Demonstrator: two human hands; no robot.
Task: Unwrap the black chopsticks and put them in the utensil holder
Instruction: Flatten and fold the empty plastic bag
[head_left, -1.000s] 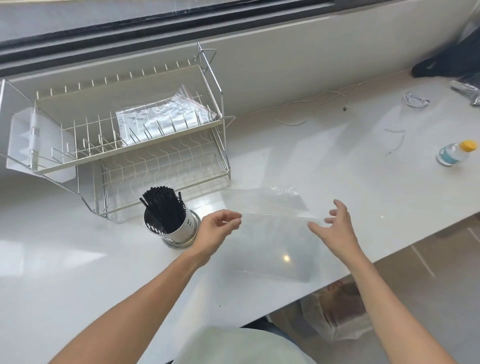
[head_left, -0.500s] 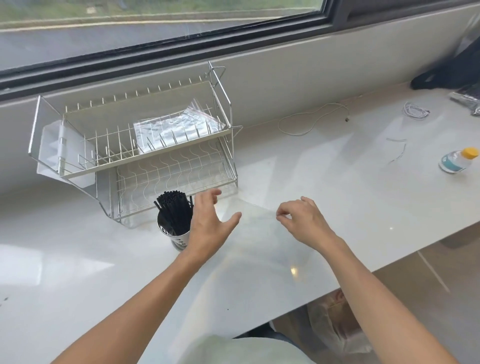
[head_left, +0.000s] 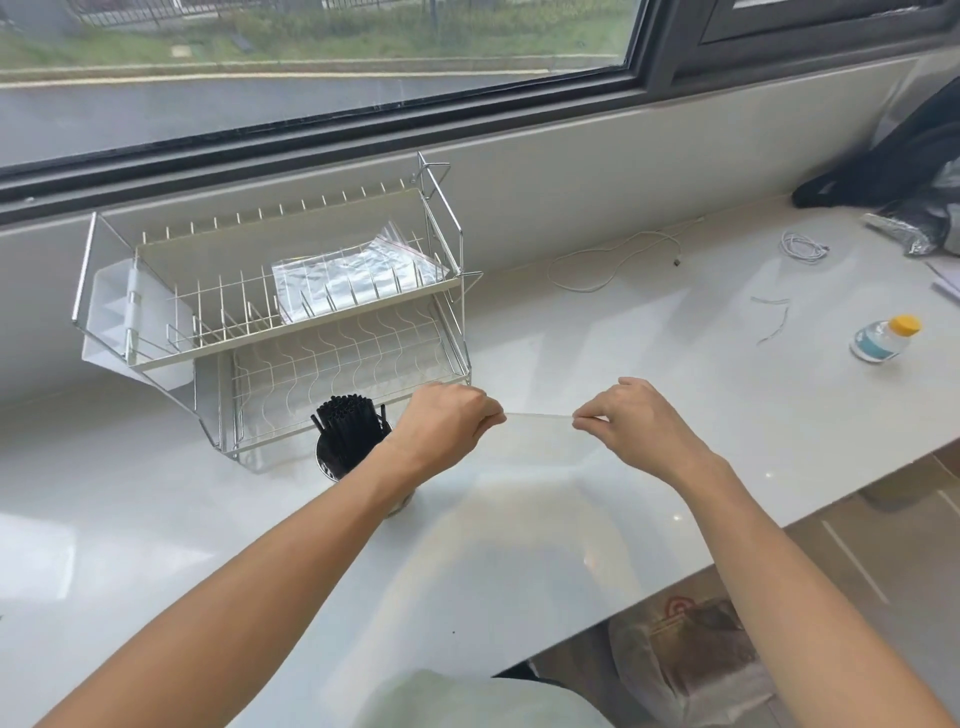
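1. Both hands hold one clear wrapper (head_left: 519, 499) by its far edge: the left hand (head_left: 447, 423) pinches the left corner and the right hand (head_left: 631, 421) the right corner, fingers curled, so the edge is stretched taut between them.
2. The wrapper hangs toward the near side over the counter (head_left: 649, 374). It looks empty, and holding it spread probably serves to fold or smooth it before it is set aside.
3. The chopsticks (head_left: 345, 423) stand upright, bunched, in the holder (head_left: 332, 462), just left of the left hand and partly hidden behind its wrist. Neither hand touches them.
4. The holder sits on the counter just in front of the rack (head_left: 291, 312), within easy reach, so the task appears nearly done.
5. A foil bag (head_left: 353, 275) lies on the rack's upper tier.
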